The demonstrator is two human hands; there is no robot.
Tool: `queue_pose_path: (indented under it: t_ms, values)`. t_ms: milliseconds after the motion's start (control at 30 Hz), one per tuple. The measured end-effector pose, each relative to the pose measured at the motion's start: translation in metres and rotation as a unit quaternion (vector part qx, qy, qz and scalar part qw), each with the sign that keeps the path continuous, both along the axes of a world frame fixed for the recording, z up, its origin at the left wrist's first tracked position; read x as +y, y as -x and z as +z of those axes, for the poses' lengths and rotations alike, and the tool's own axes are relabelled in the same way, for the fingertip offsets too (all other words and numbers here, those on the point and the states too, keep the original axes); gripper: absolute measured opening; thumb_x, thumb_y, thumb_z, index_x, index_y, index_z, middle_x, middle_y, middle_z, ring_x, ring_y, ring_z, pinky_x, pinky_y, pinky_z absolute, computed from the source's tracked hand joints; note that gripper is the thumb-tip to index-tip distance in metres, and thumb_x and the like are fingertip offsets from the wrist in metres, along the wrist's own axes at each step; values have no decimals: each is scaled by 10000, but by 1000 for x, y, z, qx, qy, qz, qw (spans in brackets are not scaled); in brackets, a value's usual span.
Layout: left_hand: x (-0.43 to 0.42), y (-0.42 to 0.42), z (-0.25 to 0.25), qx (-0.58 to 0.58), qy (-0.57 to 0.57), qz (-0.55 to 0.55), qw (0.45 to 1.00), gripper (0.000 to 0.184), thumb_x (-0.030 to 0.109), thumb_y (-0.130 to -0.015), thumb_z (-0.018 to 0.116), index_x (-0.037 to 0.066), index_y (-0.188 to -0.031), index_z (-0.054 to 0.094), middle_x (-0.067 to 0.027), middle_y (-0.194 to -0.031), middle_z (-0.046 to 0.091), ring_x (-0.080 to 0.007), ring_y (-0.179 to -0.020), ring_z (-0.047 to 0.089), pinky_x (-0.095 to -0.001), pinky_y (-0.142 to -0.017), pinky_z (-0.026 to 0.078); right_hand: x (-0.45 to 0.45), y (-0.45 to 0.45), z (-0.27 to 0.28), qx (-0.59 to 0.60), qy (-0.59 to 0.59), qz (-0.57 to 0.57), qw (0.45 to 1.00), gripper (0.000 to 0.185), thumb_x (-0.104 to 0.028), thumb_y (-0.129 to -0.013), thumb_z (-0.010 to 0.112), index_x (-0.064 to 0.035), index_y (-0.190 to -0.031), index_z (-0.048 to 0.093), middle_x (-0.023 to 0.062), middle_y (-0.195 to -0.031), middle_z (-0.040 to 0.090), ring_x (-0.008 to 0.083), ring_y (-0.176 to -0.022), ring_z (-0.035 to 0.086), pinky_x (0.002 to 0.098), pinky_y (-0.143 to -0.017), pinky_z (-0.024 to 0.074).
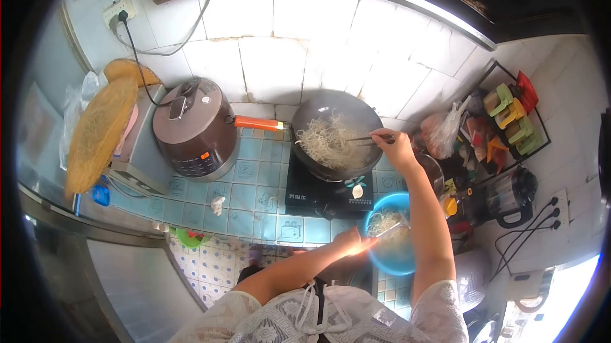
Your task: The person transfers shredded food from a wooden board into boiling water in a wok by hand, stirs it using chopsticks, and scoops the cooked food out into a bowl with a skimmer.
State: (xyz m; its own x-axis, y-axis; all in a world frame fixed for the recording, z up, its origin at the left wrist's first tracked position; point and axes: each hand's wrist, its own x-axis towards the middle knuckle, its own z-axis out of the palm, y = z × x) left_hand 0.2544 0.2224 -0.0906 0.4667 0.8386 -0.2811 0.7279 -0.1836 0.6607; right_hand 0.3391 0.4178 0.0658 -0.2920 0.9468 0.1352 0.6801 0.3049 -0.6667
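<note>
Right grip holds dark chopsticks over tangled noodles.

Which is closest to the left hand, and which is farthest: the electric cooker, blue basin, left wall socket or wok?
From the left hand:
1. Blue basin, just to its right
2. Wok, ahead
3. Electric cooker, ahead and left
4. Wall socket, far left, up the wall
</note>
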Motion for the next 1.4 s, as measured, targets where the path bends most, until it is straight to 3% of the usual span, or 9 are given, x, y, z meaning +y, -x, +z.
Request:
queue_pose_path:
  t_ms: [200,300,800,900,967,1067,1167,1300,1400]
  values:
    - [-5,-1,26,-53,339,55,938,492,455,-874,405,202,-1295,416,-191,-1010,607,-293,-851,619,-349,-773,467,15,-5,-36,-40,-62,60,995,155,-221,-783,627,-89,-856,665,123,-720,646,222,-671,636,304,-630,488]
    - [-8,-7,-6,-59,140,-55,987,417,307,-911,370,333,-1326,339,-140,-934,630,-275,-762,618,-339,-736,464,18,0,-35,-44,-99,29,994,162,-237,-781,629,-90,-839,666,133,-692,642,246,-648,634,310,-623,493]
    - [-34,35,44,-169,3,-22,985,412,372,-942,322,240,-1331,346,-145,-739,605,-274,-587,586,-393,-575,424,59,56,-10,120,39,-22,992,182,-179,-816,573,-49,-901,667,84,-639,618,155,-568,597,276,-554,475]
    - [-27,26,21,-339,-75,2,938,425,376,-952,299,236,-1353,314,-100,-649,565,-241,-501,528,-360,-524,416,77,93,-49,249,72,-47,965,177,-184,-811,573,-64,-893,673,93,-662,630,163,-582,606,280,-566,481]
    - [-27,22,9,-403,-6,48,914,496,496,-918,331,122,-1198,499,-42,-576,475,-176,-432,441,-300,-446,377,89,98,-76,319,91,-70,941,177,-191,-805,574,-69,-880,678,104,-682,641,175,-595,614,288,-580,485]
    - [-26,34,12,-371,269,95,884,653,666,-826,343,54,-839,570,-1,-552,397,-120,-413,377,-251,-401,318,100,80,-77,62,8,-134,989,177,-214,-770,583,-78,-797,693,124,-721,652,225,-680,640,321,-636,494]
    - [-24,42,31,-314,375,143,861,712,770,-738,334,79,-626,462,3,-539,405,-92,-415,377,-237,-398,300,70,64,-17,113,98,-71,986,206,-230,-773,623,-41,-834,676,114,-723,654,208,-657,631,332,-643,499]
    - [-23,44,31,-314,378,124,862,732,758,-758,293,63,-653,497,10,-552,430,-88,-442,404,-225,-419,323,45,82,-36,288,186,56,938,199,-227,-772,645,-50,-861,673,111,-747,656,185,-653,626,303,-620,494]
    - [-19,34,9,-332,325,123,877,540,546,-877,383,37,-759,516,-66,-588,506,-172,-503,500,-297,-478,396,47,74,-50,29,-68,40,996,190,-210,-787,650,-84,-929,664,81,-749,642,121,-689,619,243,-601,482]
